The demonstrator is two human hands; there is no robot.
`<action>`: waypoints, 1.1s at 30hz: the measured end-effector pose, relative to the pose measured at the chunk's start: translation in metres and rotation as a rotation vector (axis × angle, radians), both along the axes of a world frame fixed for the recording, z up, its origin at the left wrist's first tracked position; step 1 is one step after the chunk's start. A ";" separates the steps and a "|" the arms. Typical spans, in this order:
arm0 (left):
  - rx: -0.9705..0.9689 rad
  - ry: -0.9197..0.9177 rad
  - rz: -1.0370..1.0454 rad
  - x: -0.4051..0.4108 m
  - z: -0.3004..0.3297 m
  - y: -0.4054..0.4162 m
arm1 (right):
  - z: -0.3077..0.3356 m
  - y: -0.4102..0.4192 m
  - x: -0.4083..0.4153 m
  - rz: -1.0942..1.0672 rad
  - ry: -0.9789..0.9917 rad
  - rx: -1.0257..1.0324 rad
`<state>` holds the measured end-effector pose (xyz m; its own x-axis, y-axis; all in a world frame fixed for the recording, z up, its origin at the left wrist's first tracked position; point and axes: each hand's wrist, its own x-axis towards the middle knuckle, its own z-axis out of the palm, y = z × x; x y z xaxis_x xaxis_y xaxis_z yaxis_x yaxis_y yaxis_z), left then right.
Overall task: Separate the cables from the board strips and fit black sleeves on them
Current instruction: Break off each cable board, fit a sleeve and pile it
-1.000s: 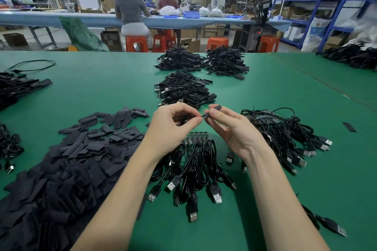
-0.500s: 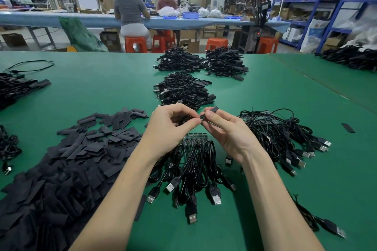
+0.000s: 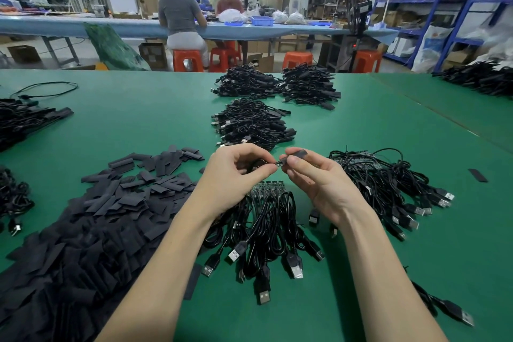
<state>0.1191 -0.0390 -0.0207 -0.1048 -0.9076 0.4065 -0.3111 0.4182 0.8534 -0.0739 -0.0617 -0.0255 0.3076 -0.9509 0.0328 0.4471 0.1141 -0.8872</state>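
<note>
Both hands unmoved, right hand (image 3: 319,178) still pinching black sleeve (image 3: 301,153)

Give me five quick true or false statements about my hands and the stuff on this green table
1. The right hand pinches a black sleeve. True.
2. The left hand lies flat on the table. False: it is raised, fingers curled at a cable end.
3. The loose sleeve pile lies left of the hands. True.
4. The table is blue. False: green.
5. A board strip with cables attached lies under the hands. True.
</note>
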 end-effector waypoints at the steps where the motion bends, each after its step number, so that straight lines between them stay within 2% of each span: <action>1: 0.000 0.004 -0.001 0.000 0.000 0.000 | -0.001 0.000 0.001 -0.013 -0.010 0.000; 8: -0.024 -0.016 -0.007 0.001 -0.002 -0.002 | -0.006 0.001 0.010 -0.059 -0.094 0.063; 15: -0.024 0.059 -0.034 -0.002 -0.002 -0.002 | -0.007 0.003 0.012 -0.018 -0.050 0.042; 19: 0.023 0.030 0.007 -0.003 -0.003 -0.004 | -0.003 0.004 0.014 -0.100 0.021 0.002; 22: 0.069 0.100 -0.005 -0.005 -0.004 -0.005 | -0.001 0.004 0.019 -0.188 0.041 -0.070; 28: 0.116 0.257 0.003 -0.008 -0.005 -0.006 | -0.001 0.007 0.029 -0.262 -0.052 -0.109; 33: 0.107 0.281 0.025 -0.011 -0.005 -0.004 | -0.001 0.008 0.033 -0.281 -0.090 -0.090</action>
